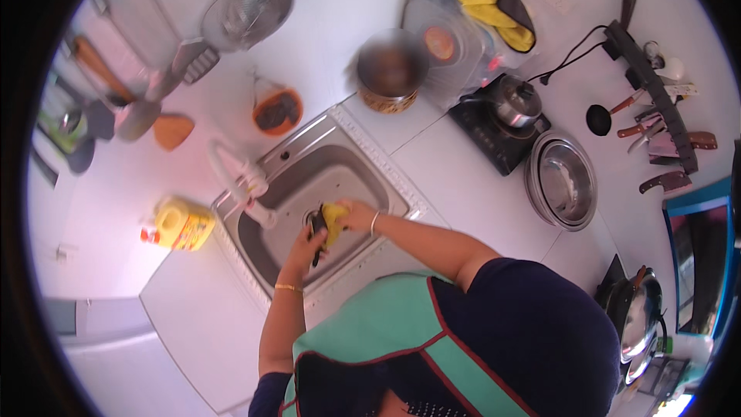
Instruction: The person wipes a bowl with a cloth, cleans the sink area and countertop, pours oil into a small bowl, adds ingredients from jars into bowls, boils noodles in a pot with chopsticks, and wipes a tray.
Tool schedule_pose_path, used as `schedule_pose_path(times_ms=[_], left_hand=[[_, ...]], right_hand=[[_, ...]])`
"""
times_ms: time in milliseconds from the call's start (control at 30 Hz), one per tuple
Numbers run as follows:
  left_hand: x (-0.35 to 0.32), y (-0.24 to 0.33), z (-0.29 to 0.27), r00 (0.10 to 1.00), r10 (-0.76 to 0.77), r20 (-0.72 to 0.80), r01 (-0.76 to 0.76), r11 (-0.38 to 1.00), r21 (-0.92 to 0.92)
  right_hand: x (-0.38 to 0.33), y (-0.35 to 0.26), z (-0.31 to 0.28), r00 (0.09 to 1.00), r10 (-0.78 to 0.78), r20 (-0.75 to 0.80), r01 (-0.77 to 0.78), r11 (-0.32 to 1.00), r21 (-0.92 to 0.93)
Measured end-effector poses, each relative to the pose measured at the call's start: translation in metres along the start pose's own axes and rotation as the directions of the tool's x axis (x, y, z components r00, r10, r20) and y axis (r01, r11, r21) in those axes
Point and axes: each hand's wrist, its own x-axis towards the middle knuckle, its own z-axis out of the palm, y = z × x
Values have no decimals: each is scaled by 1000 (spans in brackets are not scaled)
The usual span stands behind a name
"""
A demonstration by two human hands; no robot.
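Over the steel sink basin point(293, 269), my left hand point(306, 248) is closed round a slim black utensil point(317, 222). One end of that utensil sticks out below my fingers, and its exact kind cannot be made out. My right hand point(356, 216) grips a crumpled yellow cloth point(333, 224), which is pressed against the black utensil. The two hands are close together, just above the drain area. To their left, the white faucet point(248, 189) reaches over the basin; no water stream can be made out.
A yellow bottle point(184, 224) stands left of the sink. Behind it hangs an orange basket point(278, 112). A pot point(390, 73), a kettle point(517, 102) on a black cooktop point(482, 127) and nested steel bowls point(563, 181) stand right. Knives point(665, 181) hang on a wall rack.
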Motion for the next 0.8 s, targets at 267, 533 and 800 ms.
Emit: schedule_pose_path(times_ms=[267, 533, 800], left_hand=[[-58, 50, -17, 971, 121, -207, -209, 847, -488], [-113, 116, -24, 896, 271, -353, -445, 550, -706], [-135, 139, -1, 862, 459, -216, -470, 565, -678]], right_hand=[[-47, -83, -15, 799, -570, -193, 397, 740, -542], [-98, -116, -27, 814, -564, 136, 572, 820, -28], [-125, -113, 21, 899, -429, 91, 435, 898, -64]])
